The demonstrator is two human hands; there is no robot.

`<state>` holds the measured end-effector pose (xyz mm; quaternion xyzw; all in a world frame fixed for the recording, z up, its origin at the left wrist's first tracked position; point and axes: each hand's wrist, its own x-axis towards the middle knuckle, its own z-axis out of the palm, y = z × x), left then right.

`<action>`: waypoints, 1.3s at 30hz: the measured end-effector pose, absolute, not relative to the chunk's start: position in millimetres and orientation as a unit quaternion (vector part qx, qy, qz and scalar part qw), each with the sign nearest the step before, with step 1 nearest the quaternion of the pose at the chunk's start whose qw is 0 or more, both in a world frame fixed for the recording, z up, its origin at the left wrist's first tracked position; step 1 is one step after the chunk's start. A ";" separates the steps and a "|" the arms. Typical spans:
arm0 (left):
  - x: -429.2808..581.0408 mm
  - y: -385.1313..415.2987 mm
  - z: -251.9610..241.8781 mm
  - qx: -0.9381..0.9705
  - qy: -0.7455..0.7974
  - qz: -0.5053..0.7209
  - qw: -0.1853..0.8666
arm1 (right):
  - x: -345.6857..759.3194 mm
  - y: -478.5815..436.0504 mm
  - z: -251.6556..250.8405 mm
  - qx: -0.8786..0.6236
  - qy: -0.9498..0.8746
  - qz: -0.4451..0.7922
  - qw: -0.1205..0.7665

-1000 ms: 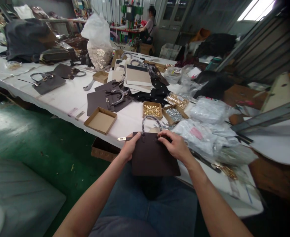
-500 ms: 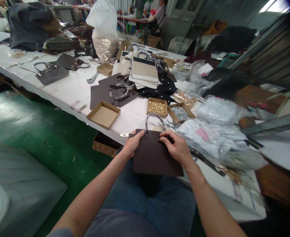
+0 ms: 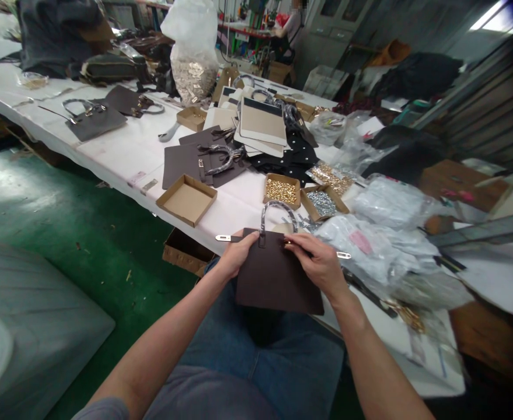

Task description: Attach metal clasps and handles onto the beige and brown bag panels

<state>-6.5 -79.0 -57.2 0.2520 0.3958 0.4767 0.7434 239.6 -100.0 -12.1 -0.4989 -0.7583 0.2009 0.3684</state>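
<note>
Brown bag panel (image 3: 278, 274) is at the lower centre of the frame, above the person's lap, its top edge toward the white table (image 3: 234, 210). The left hand (image 3: 239, 255) grips its upper left corner, thumb on the front. The right hand (image 3: 322, 262) pinches a small shiny piece (image 3: 288, 242) at the top right of the panel (the fingers cover most of it, so its exact shape cannot be told).

As for progress, the film-wrapped handle (image 3: 278, 204) arches above the top edge, and its left end lies flat against the panel, apparently fixed. The right end is behind the fingers, so that side looks like the part in hand, and whether it is fastened cannot be judged. Slotted metal tips jut out beside each hand, the left tip (image 3: 223, 238) and the right tip (image 3: 344, 255), neither of them joined to anything visible at its outer end. Near the centre, a box of gold fittings (image 3: 281, 191) stands beside a box of silver fittings (image 3: 321, 204).
</note>
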 end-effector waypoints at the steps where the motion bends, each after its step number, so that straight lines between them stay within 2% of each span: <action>1: -6.5 -78.8 -57.5 0.254 0.396 0.478 0.742 | 239.8 -99.4 -11.1 -0.497 -0.762 0.202 0.363; 8: -7.1 -78.5 -57.3 0.245 0.399 0.472 0.746 | 240.7 -95.7 -9.7 -0.519 -0.768 0.199 0.319; 20: -9.2 -78.2 -60.2 0.249 0.392 0.479 0.745 | 232.9 -94.6 -2.7 -0.483 -0.799 0.182 0.308; 35: -7.5 -79.7 -68.5 0.293 0.410 0.482 0.717 | 221.2 -90.1 3.9 -0.495 -0.845 0.105 0.172; 39: -8.0 -81.5 -65.6 0.329 0.424 0.490 0.687 | 220.3 -90.4 7.0 -0.484 -0.852 0.121 0.157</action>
